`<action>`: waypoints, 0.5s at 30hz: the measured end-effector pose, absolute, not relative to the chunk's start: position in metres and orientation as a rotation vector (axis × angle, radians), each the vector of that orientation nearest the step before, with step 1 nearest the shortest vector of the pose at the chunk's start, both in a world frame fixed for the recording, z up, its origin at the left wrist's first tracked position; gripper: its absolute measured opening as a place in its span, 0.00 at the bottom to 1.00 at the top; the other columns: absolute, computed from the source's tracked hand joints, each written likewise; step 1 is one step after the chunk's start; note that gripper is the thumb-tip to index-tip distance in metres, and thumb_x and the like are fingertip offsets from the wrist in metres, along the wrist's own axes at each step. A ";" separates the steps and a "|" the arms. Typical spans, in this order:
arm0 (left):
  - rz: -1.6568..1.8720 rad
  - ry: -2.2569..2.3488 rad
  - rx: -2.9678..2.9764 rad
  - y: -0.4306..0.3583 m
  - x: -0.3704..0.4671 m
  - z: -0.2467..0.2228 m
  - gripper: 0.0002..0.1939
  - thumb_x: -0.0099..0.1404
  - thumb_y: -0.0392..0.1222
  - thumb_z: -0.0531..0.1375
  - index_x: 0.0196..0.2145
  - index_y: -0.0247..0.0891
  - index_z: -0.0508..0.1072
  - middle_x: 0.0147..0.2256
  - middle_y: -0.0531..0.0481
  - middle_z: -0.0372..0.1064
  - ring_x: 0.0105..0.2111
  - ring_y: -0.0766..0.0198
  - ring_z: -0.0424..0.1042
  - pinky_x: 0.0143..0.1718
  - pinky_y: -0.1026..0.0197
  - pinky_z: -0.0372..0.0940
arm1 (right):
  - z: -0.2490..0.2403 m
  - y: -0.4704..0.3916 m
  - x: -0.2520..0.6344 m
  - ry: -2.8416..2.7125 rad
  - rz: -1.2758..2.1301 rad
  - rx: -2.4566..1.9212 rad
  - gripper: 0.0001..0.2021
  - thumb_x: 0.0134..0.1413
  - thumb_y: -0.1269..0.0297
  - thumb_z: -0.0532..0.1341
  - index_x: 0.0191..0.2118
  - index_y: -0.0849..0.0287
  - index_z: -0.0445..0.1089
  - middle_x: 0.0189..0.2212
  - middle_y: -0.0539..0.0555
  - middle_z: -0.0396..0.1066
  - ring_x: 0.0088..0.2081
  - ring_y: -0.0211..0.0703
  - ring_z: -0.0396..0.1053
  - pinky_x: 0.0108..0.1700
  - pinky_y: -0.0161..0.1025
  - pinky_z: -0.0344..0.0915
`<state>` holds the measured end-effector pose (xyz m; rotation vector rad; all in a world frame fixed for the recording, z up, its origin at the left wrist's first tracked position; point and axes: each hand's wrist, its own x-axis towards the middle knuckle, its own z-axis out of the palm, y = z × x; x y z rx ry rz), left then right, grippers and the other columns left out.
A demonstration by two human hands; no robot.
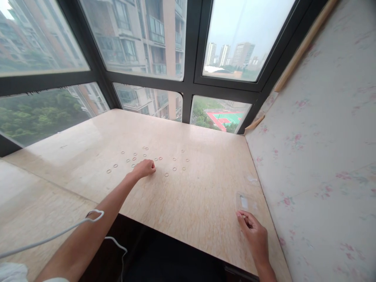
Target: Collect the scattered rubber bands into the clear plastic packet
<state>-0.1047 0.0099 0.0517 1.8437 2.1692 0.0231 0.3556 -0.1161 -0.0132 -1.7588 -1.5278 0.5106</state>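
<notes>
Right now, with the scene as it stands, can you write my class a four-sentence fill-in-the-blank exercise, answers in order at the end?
The ____ hand is closer to the scattered rings on the tabletop. Two of the rings are coloured ____. The other hand is nearer the wall, patterned with pink ____. The cable is coloured ____.
Missing words: left; red; flowers; white.

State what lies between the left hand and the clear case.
A ring near the left hand, then bare countertop up to the clear case, in the head view.
</notes>
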 end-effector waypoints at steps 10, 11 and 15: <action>0.175 1.947 1.846 0.013 -0.079 0.058 0.05 0.50 0.40 0.56 0.23 0.36 0.70 0.25 0.49 0.72 0.25 0.64 0.70 0.24 0.66 0.58 | -0.012 -0.115 0.353 -1.588 0.472 -1.737 0.20 0.53 0.46 0.55 0.33 0.58 0.74 0.17 0.48 0.64 0.20 0.39 0.63 0.23 0.33 0.58; 0.274 1.891 1.820 0.013 -0.069 0.058 0.05 0.50 0.40 0.57 0.24 0.36 0.70 0.25 0.50 0.72 0.23 0.65 0.70 0.23 0.66 0.59 | -0.010 -0.115 0.352 -1.592 0.469 -1.737 0.20 0.53 0.46 0.55 0.33 0.58 0.74 0.16 0.48 0.63 0.20 0.39 0.62 0.23 0.33 0.58; 0.604 1.633 1.757 0.013 -0.012 0.055 0.06 0.52 0.40 0.58 0.27 0.34 0.70 0.25 0.50 0.71 0.20 0.68 0.69 0.20 0.68 0.60 | -0.007 -0.114 0.350 -1.582 0.452 -1.730 0.20 0.54 0.47 0.55 0.32 0.59 0.74 0.15 0.47 0.60 0.18 0.38 0.60 0.22 0.32 0.56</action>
